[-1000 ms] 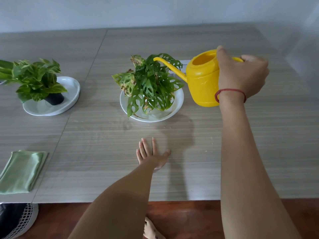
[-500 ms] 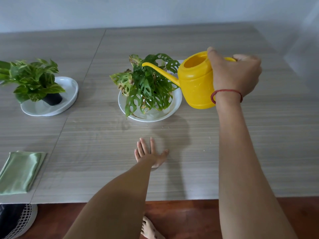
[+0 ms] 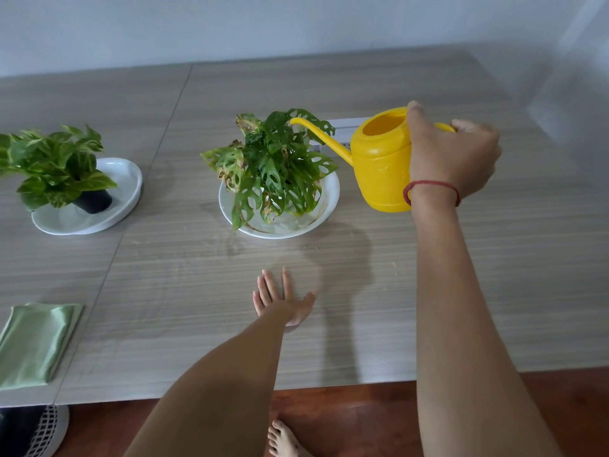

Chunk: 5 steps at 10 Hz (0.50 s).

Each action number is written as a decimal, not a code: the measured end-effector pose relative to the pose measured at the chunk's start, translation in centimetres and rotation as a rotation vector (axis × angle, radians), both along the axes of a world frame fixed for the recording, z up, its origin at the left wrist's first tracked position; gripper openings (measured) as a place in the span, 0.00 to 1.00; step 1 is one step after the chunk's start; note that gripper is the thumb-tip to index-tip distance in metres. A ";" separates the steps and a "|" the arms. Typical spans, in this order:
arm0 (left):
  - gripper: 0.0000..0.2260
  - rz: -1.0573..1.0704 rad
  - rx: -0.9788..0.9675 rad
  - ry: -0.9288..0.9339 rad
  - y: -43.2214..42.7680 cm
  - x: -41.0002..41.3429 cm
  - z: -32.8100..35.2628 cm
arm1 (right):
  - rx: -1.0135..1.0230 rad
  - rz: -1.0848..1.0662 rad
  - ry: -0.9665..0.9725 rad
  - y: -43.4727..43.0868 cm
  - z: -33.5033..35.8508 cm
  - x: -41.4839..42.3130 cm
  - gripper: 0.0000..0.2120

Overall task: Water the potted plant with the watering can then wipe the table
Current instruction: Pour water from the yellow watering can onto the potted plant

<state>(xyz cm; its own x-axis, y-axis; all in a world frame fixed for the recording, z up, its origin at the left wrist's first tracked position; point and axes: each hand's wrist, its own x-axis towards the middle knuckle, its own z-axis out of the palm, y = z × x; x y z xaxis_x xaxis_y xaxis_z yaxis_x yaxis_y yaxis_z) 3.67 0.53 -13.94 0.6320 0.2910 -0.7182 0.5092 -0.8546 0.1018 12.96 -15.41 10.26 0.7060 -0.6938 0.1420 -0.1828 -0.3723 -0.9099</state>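
Observation:
The yellow watering can (image 3: 379,163) hangs above the table, just right of the potted plant, with my right hand (image 3: 451,156) shut on its handle. Its thin spout reaches left over the plant's back right leaves, and I see no water leaving it. The potted plant (image 3: 273,169), with holed green leaves and some brown ones, stands in a white bowl (image 3: 326,209) at the table's middle. My left hand (image 3: 283,298) lies flat on the table in front of the bowl, fingers apart. A folded green cloth (image 3: 33,344) lies at the front left.
A second leafy plant (image 3: 56,166) in a black pot sits on a white dish (image 3: 127,189) at the left. A white power strip (image 3: 346,127) lies behind the middle plant. The table's front edge (image 3: 329,385) is close to me; a white mesh object (image 3: 43,430) stands on the floor.
The can swung left over the plant, then drew back a little to the right. My left hand has stayed flat on the table.

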 end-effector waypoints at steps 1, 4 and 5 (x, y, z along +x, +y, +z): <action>0.40 0.003 -0.004 -0.001 0.1 0.0 -0.1 | -0.019 0.005 -0.014 0.1 0.3 0.5 0.22; 0.41 0.015 -0.026 0.005 0.1 0.1 0.2 | -0.074 0.044 -0.045 1.0 1.0 1.2 0.29; 0.41 0.015 -0.028 0.005 0.1 0.1 0.1 | -0.090 0.042 -0.047 1.0 0.8 1.2 0.31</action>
